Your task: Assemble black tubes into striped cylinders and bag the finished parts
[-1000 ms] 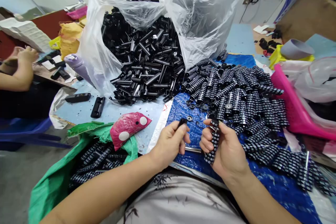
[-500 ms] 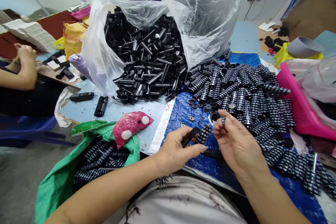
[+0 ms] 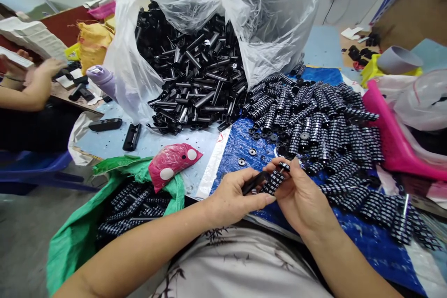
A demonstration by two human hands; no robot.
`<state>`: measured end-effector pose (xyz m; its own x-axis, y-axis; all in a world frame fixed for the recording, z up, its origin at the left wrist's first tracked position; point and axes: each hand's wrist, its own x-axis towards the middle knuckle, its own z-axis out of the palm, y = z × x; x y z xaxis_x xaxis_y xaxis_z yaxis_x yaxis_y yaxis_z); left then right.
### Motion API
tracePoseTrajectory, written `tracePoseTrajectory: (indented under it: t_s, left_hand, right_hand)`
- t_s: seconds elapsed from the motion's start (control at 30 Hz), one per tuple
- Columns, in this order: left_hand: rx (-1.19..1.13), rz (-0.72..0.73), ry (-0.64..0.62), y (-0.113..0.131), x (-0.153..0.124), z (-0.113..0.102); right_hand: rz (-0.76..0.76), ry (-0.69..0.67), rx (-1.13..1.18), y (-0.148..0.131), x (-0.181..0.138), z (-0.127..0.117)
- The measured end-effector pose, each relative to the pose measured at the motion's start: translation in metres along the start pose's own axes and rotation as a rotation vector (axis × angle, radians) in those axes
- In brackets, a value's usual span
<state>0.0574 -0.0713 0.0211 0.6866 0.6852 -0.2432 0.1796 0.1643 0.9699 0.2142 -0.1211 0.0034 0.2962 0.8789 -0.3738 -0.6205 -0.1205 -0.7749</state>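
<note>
My left hand (image 3: 230,198) is closed around a black plastic piece (image 3: 253,183) and a black cylinder dotted with white marks (image 3: 273,181), which sticks out past its fingers. At that cylinder's far end, my right hand (image 3: 303,198) pinches a small round black cap (image 3: 284,166). Whether the cap touches the cylinder, I cannot tell. Behind both hands, a heap of similar patterned cylinders (image 3: 324,107) lies on the blue sheet (image 3: 226,156). Several loose round discs (image 3: 252,152) are scattered before the heap.
A clear plastic bag (image 3: 272,18) full of black tube-like parts (image 3: 206,88) stands at the back. At left are a green sack (image 3: 66,237) of patterned cylinders and a pink pouch (image 3: 167,160). A pink basket (image 3: 380,125) borders the heap. Another person's arm (image 3: 30,91) is far left.
My right hand has moved left and in to the patterned cylinder, bringing the small cap to its end. The left hand keeps its grip. The other person's hands have shifted.
</note>
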Motion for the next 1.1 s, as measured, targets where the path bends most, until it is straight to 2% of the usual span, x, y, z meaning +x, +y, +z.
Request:
tracePoseTrajectory:
  t_s: [0.33, 0.5, 0.67, 0.8, 0.87, 1.0, 1.1]
  left_hand:
    - [-0.036, -0.022, 0.019, 0.001, 0.001, 0.003]
    - [-0.132, 0.008, 0.117, -0.004, 0.007, 0.007]
    - [-0.184, 0.063, 0.162, -0.007, 0.012, 0.014]
    - [-0.134, 0.034, 0.253, -0.008, 0.008, 0.014]
    - [-0.157, -0.006, 0.261, -0.009, 0.006, 0.012]
    - [-0.285, -0.088, 0.172, -0.009, 0.006, 0.013]
    - [-0.293, -0.06, 0.174, -0.005, 0.008, 0.015]
  right_hand:
    - [-0.013, -0.061, -0.065, 0.005, -0.002, -0.011]
    - [-0.124, -0.028, -0.121, 0.015, -0.001, -0.018]
    - [-0.181, -0.106, -0.252, 0.024, -0.002, -0.017]
    - [-0.276, -0.053, -0.287, 0.018, -0.001, -0.018]
    - [-0.265, -0.027, -0.243, 0.013, -0.001, -0.018]
    - [-0.144, -0.042, -0.08, 0.005, -0.003, -0.011]
    - [-0.092, -0.041, -0.024, 0.004, -0.004, -0.004]
